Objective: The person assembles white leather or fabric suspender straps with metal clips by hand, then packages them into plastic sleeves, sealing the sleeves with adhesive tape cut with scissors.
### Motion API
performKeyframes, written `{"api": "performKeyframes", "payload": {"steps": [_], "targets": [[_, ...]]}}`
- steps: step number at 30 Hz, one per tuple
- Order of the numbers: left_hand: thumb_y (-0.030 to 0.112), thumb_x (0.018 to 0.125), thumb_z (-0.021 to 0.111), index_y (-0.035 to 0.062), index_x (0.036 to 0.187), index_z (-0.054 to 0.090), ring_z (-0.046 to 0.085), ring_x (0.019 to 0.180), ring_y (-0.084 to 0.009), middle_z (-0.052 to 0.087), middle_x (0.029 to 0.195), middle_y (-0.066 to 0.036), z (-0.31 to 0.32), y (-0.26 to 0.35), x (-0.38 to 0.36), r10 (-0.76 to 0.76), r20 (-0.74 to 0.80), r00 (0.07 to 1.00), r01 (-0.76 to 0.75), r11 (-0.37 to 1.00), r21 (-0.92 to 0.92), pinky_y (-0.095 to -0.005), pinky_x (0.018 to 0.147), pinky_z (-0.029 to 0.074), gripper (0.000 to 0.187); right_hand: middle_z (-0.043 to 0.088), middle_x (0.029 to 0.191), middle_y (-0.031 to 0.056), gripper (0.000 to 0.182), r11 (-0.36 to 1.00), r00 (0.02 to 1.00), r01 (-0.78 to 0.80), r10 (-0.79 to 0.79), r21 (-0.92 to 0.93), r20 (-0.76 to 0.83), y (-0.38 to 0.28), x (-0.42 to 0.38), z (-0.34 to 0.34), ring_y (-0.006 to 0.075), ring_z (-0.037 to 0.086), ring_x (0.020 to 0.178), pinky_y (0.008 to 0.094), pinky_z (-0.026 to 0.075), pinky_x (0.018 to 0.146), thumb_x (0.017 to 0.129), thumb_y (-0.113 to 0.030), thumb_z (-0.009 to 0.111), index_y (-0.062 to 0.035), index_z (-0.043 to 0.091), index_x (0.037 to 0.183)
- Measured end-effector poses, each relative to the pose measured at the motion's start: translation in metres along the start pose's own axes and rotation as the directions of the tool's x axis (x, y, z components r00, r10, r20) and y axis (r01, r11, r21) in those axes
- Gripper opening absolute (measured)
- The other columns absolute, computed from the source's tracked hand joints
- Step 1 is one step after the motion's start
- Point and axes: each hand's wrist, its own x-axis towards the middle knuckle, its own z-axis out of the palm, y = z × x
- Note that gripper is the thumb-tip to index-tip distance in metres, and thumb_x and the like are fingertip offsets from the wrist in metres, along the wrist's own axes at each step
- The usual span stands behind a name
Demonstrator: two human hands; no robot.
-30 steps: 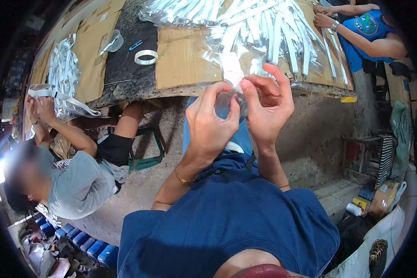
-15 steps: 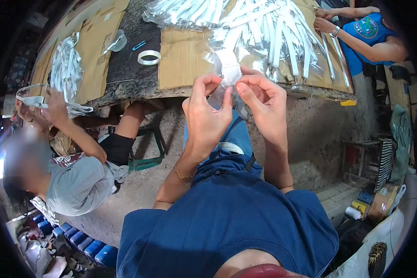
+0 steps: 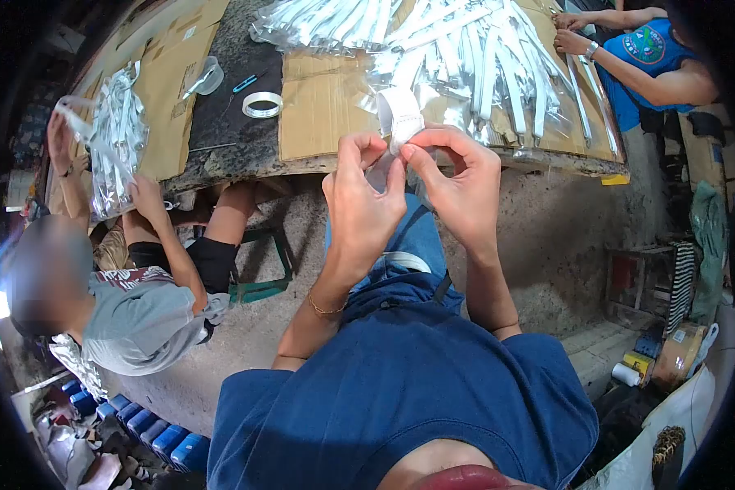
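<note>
A looped white strap with small dark print stands up in front of me at the table's near edge. My left hand pinches its lower end from the left between thumb and fingertips. Opposite it, my right hand is closed in a pinch on the same end, and the fingertips of both hands nearly meet. Clear plastic shows around and below the strap; I cannot make out how it is fastened. Just beyond lies a spread of white straps in clear plastic.
Cardboard covers parts of the dark table. On it are a roll of tape, a blue cutter and a clear cup. One co-worker sits at left handling clear plastic; another works at the far right. A green stool stands at left.
My right fingertips have shifted slightly left, closer to my left ones, and the strap's loop has turned and opened. The left co-worker has swapped a white strap for a raised clear plastic sleeve.
</note>
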Motion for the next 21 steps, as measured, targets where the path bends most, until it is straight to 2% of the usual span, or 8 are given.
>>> {"api": "performKeyframes", "payload": {"steps": [3,5,8,10,14,17,19,21], "targets": [[0.001,0.082,0.07,-0.0002,0.105,0.051,0.071,0.088,-0.0274,0.067,0.092,-0.017,-0.001,0.001,0.002,0.013,0.026,1.0,-0.014,0.998,0.059,-0.0341,0.074,0.054,0.03,0.07,0.084,0.012,0.006,1.0,1.0,0.021,-0.021,-0.019,-0.007,-0.002,0.001,0.0,0.0173,0.067,0.076,0.0286,0.051,0.072,0.078,-0.001,0.071,0.0026,0.069,0.083],[-0.007,0.079,0.07,-0.0015,0.099,0.052,0.067,0.086,-0.0123,0.067,0.087,-0.012,-0.002,0.006,0.004,0.019,0.027,0.999,-0.021,0.995,0.093,-0.0253,0.073,0.052,0.028,0.07,0.084,0.0118,0.006,0.999,1.0,0.03,-0.03,-0.017,-0.005,0.0,0.001,-0.001,0.018,0.067,0.076,0.0289,0.051,0.071,0.078,-0.001,0.071,0.0025,0.069,0.082],[-0.006,0.079,0.071,-0.0008,0.101,0.052,0.067,0.084,-0.0121,0.069,0.086,-0.013,-0.003,0.006,0.007,0.062,0.064,0.996,-0.068,0.993,0.1,-0.0243,0.07,0.051,0.03,0.07,0.082,0.0097,0.016,0.996,0.997,0.077,-0.077,-0.038,-0.002,0.006,0.0,-0.001,0.0152,0.066,0.075,0.0282,0.051,0.07,0.078,0.001,0.071,0.0016,0.067,0.093],[-0.005,0.079,0.072,-0.0004,0.102,0.051,0.067,0.084,-0.0122,0.07,0.087,-0.013,-0.004,0.012,0.007,0.027,0.084,0.996,-0.034,0.996,0.077,-0.0238,0.069,0.05,0.031,0.071,0.082,0.0091,0.035,0.987,0.997,-0.005,0.018,0.162,-0.078,-0.001,0.0,0.002,0.0123,0.065,0.077,0.0264,0.051,0.07,0.078,0.005,0.071,-0.0008,0.06,0.11],[-0.002,0.083,0.071,0.0011,0.106,0.05,0.067,0.085,-0.013,0.071,0.088,-0.015,-0.002,0.01,0.008,0.041,0.083,0.996,-0.041,0.999,-0.006,-0.0225,0.067,0.049,0.032,0.07,0.081,0.0096,0.048,0.984,0.997,-0.006,0.02,0.181,-0.076,-0.002,0.003,-0.003,0.0105,0.064,0.077,0.0253,0.051,0.07,0.077,0.008,0.072,-0.0025,0.053,0.121],[-0.001,0.086,0.069,0.0016,0.108,0.05,0.067,0.085,-0.0134,0.071,0.088,-0.016,-0.005,0.009,0.012,-0.149,0.137,0.979,0.166,0.979,-0.117,-0.022,0.067,0.05,0.03,0.07,0.084,0.0104,0.048,0.982,0.998,-0.057,0.06,0.182,-0.014,-0.006,0.007,-0.011,0.0116,0.065,0.079,0.0253,0.052,0.071,0.077,0.008,0.073,-0.0011,0.053,0.121],[-0.001,0.086,0.069,0.0015,0.109,0.051,0.066,0.084,-0.0132,0.071,0.089,-0.016,-0.006,0.013,0.01,-0.133,0.134,0.982,0.149,0.981,-0.123,-0.022,0.067,0.05,0.029,0.071,0.089,0.0099,0.048,0.909,0.954,-0.278,0.224,0.31,0.198,-0.008,0.011,-0.026,0.0124,0.066,0.083,0.0257,0.053,0.075,0.077,0.007,0.075,0.0017,0.055,0.121],[-0.002,0.087,0.068,0.0014,0.11,0.051,0.066,0.084,-0.0129,0.071,0.089,-0.016,-0.006,0.012,0.01,-0.12,0.136,0.983,0.137,0.982,-0.13,-0.0219,0.067,0.05,0.029,0.071,0.089,0.0098,0.046,0.897,0.938,-0.318,0.249,0.307,0.243,-0.004,0.016,-0.031,0.0126,0.066,0.084,0.026,0.054,0.077,0.078,0.004,0.076,0.003,0.058,0.119]]}}
